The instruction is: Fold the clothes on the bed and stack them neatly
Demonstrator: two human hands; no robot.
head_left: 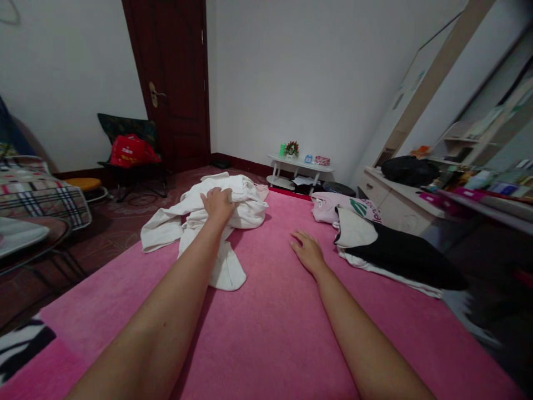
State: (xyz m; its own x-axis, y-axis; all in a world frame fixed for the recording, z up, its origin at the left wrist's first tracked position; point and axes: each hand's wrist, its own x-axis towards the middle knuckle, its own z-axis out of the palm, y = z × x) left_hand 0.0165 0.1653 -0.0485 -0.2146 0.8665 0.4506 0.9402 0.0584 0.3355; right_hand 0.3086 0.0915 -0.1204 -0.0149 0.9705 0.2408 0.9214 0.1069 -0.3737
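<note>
A crumpled white long-sleeved garment (245, 208) lies in a heap on the pink bed cover (266, 333), one sleeve stretched to the left. My left hand (219, 205) is on top of the heap, its fingers bent into the cloth and closed on it; the fingertips are partly hidden. Over the bare pink cover to the right, my right hand (308, 253) has its fingers apart and holds nothing. Nearest to it, on the right, are a folded black-and-white garment (395, 250) and a pale pink shirt (333, 205) with green print.
Beyond the bed's far end stands a small white table (297, 162) with a flower pot. A dark chair (129, 128) bearing a red bag (132, 151) is near the brown door (170, 78). On the right is a cabinet (387, 205) with a black bag (410, 169).
</note>
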